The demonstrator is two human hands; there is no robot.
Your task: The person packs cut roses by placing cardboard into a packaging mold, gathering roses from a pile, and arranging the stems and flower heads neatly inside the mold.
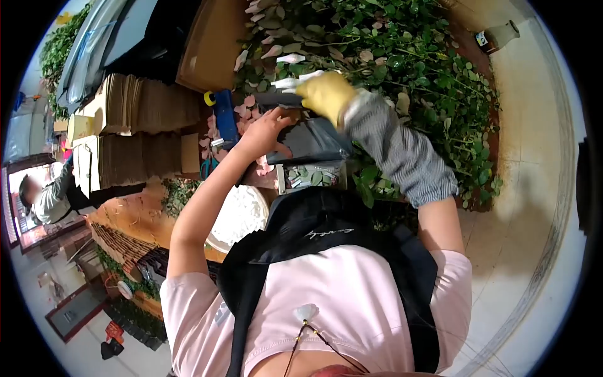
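Note:
My left hand (267, 135) is bare, its thumb and fingers spread over the left side of a dark plastic-covered bundle (314, 141). A yellow glove covers my right hand (326, 95), whose fingers curl down at the upper edge of the bundle; what they hold, if anything, is hidden. White-wrapped flower buds (290, 58) lie just beyond the glove among leafy green stems (408, 69). Beside my left hand stands a blue tape dispenser (225, 118) with pink petals (249, 102) around it.
Stacked cardboard (141, 107) stands at the left. Scissors with teal handles (208, 167) and a round white tub (242, 217) lie nearer my body. A glass bottle (499, 36) is at the upper right. Another person (53, 201) is at the far left.

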